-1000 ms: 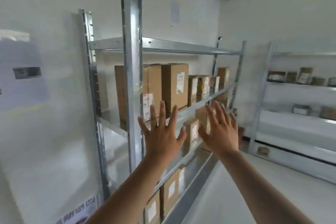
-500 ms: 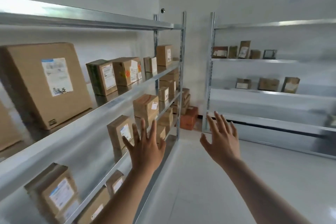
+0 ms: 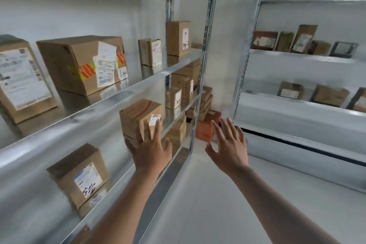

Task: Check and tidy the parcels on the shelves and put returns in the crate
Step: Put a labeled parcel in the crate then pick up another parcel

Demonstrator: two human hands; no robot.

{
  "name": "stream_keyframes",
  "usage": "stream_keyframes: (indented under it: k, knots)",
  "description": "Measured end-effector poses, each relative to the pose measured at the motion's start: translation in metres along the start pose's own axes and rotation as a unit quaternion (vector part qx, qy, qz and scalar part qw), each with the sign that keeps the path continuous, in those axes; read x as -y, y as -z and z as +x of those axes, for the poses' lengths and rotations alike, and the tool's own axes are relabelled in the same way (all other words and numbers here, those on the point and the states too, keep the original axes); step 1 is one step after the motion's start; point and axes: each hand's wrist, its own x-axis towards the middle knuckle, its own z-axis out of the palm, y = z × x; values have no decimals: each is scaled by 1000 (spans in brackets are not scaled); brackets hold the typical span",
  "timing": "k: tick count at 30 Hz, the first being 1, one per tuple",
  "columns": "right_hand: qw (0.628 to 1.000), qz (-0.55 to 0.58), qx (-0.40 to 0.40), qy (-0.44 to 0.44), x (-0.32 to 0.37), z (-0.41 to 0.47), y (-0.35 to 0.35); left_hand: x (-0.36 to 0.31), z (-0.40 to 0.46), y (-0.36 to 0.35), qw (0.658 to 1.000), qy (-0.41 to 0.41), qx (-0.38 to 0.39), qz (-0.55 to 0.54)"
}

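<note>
Cardboard parcel (image 3: pixel 141 119) near shelf edge (image 3: pixel 111 105); left hand (image 3: pixel 151 151), right hand (image 3: pixel 229 144) both open, empty; aisle floor (image 3: pixel 208 194) clear.

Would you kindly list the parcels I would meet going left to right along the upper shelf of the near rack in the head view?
Large-label box → wide box with orange tape → small box → tall box, which ends the row at the rack's upright post.
</note>
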Motion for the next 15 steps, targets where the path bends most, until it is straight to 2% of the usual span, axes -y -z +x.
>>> stream_keyframes:
  k: [8, 12, 15]
  knots:
    - [996, -26, 55, 66, -60, 183, -71, -30, 154, -83, 998, 34, 58, 11]
    - [990, 2, 32, 136, -67, 304, -108, -37, 242, -94, 998, 61, 5, 19]
    - [982, 49, 15, 180, -61, 383, -146, -46, 284, -96, 991, 97, -53, 70]
